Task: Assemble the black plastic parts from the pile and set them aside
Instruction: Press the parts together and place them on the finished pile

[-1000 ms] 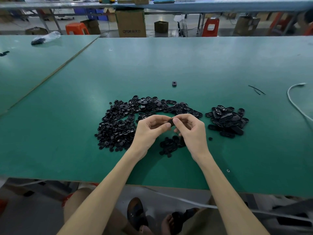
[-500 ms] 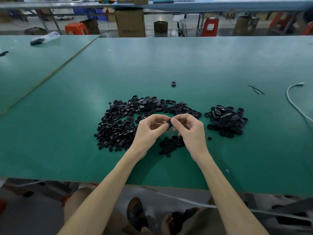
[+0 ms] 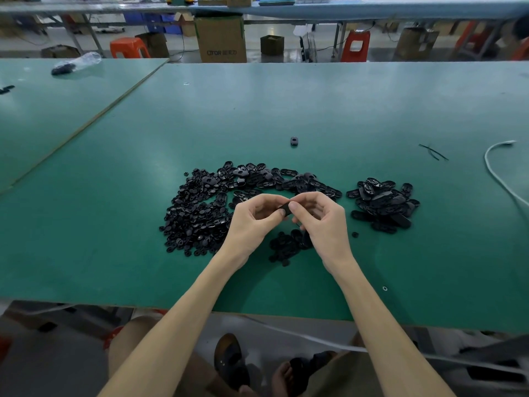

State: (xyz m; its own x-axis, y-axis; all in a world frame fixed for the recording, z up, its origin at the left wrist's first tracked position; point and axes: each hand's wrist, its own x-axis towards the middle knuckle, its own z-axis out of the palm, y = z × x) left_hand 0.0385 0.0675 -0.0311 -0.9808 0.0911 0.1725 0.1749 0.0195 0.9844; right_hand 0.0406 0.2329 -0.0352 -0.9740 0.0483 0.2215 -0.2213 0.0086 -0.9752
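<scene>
The green surface (image 3: 286,110) filled most of the view. It butted against a second green surface (image 3: 57,96) on the left, and a cardboard box (image 3: 221,38) and an orange stool (image 3: 128,47) stood on the floor beyond its far edge. The main pile (image 3: 197,216) of black plastic pieces spread widest on it, with small round pieces massed at the left and longer oval pieces running in an arc along the far side toward the right. Well apart to the right lay a smaller heap (image 3: 383,204) of oval pieces, stacked loosely over one another. A white cable (image 3: 495,173) curved along the right side of the surface. Two bare forearms reached in from the near edge, and the hands met above the surface between the main pile and the heap, just on the near side of the arc. The left hand (image 3: 252,222) was curled, its thumb and fingertips pinching one end of a black part (image 3: 284,210). The right hand (image 3: 323,222) was curled likewise, its thumb pressed on the other end of the same part. The part was held off the surface where the two hands met, mostly hidden by fingertips, so its shape could not be told. Beneath the hands lay a little cluster (image 3: 286,247) of round pieces. Two thin black strands (image 3: 433,151) lay near the cable. A lone piece (image 3: 294,141) sat beyond the arc, and a single round piece (image 3: 355,234) lay between the cluster and the heap.
</scene>
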